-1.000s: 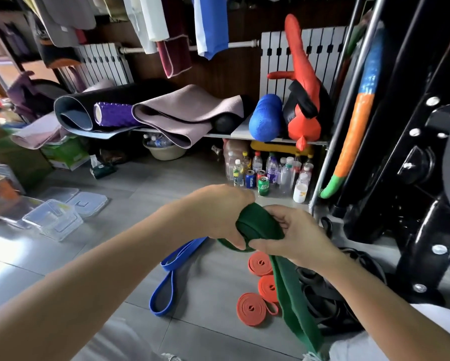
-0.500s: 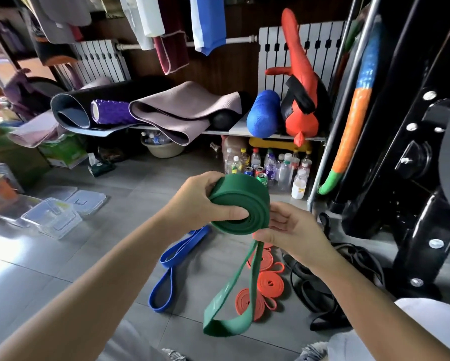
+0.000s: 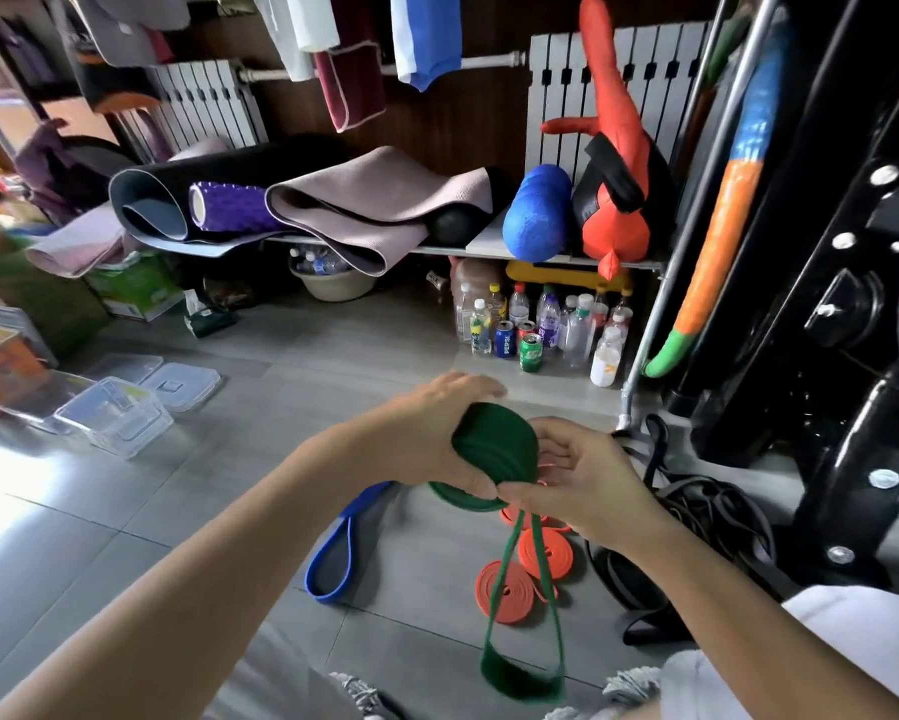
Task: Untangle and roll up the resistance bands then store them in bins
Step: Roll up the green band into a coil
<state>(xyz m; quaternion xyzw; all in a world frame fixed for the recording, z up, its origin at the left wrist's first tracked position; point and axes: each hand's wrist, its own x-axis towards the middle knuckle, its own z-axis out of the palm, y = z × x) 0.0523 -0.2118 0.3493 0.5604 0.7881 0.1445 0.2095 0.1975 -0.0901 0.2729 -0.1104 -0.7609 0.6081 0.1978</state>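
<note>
The left hand (image 3: pixel 431 433) is gripping the rolled part of the green resistance band (image 3: pixel 494 449) in mid-air above the floor (image 3: pixel 125 522), fingers curled round the coil. The right hand (image 3: pixel 577 483) is pinching the band where it is leaving the coil. The unrolled loop (image 3: pixel 520 680) is hanging free below. For a tight roll, the right hand should be feeding the tail flat, taut and edge-aligned while the left is turning the coil
</note>
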